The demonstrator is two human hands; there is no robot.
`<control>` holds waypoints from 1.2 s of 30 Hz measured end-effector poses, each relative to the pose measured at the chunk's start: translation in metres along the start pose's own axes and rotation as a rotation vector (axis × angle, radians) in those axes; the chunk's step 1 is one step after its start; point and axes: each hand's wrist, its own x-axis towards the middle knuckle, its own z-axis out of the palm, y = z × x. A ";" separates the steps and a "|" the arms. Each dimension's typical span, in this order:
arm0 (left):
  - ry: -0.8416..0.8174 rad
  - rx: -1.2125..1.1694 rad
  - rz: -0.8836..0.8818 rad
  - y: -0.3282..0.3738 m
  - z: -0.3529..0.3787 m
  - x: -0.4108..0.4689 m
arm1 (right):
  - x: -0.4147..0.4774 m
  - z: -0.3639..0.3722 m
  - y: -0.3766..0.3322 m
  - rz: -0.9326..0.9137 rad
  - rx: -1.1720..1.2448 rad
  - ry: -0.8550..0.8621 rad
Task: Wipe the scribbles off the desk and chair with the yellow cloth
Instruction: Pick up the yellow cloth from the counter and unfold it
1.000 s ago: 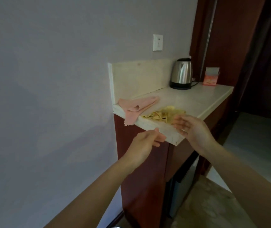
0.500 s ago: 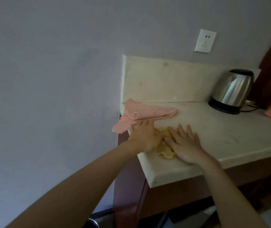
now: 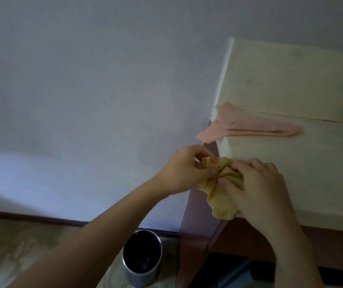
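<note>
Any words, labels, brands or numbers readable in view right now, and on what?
None: no word, label, brand or number shows on the yellow cloth, the pink cloth, the counter or the metal bin. The picture is dim and slightly blurred.

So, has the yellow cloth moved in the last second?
Yes. The yellow cloth left its spot beside the pink cloth, pulled nearer, over the counter edge.
</note>
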 end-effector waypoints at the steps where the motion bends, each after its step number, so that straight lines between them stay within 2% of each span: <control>1: 0.014 -0.076 -0.021 -0.005 -0.010 -0.012 | -0.001 0.006 -0.008 -0.048 0.095 0.052; 3: 0.084 -0.252 -0.065 -0.017 -0.030 -0.039 | 0.000 0.019 -0.031 -0.127 0.294 0.084; 6: 0.246 -0.429 -0.122 -0.039 -0.065 -0.087 | -0.007 0.042 -0.083 -0.189 0.597 -0.014; 8: 0.368 -0.522 -0.182 -0.066 -0.096 -0.129 | -0.019 0.063 -0.133 -0.250 0.803 -0.150; 12: 0.540 -0.678 -0.306 -0.123 -0.154 -0.230 | -0.052 0.108 -0.235 -0.334 1.049 -0.493; 14: 0.657 -0.718 -0.322 -0.146 -0.182 -0.283 | -0.073 0.133 -0.288 -0.259 1.173 -0.679; 16: 0.753 -0.736 -0.351 -0.163 -0.209 -0.330 | -0.091 0.156 -0.339 -0.045 1.371 -0.906; 18: 0.836 -0.711 -0.380 -0.181 -0.243 -0.384 | -0.113 0.181 -0.402 0.185 1.539 -1.240; 20: 0.878 -0.649 -0.417 -0.192 -0.264 -0.416 | -0.127 0.195 -0.442 0.277 1.610 -1.558; 22: 0.926 -0.551 -0.473 -0.205 -0.286 -0.451 | -0.144 0.208 -0.484 0.299 1.569 -1.719; 25: 1.062 -0.448 -0.563 -0.232 -0.315 -0.513 | -0.165 0.219 -0.553 0.190 1.431 -1.727; 29: 1.211 -0.454 -0.729 -0.260 -0.333 -0.581 | -0.179 0.224 -0.625 0.103 1.392 -1.531; 33: 1.295 -0.505 -0.879 -0.288 -0.350 -0.625 | -0.190 0.230 -0.701 -0.207 1.333 -1.377; 36: 1.351 -0.503 -0.881 -0.307 -0.376 -0.636 | -0.187 0.240 -0.758 -0.438 1.308 -1.289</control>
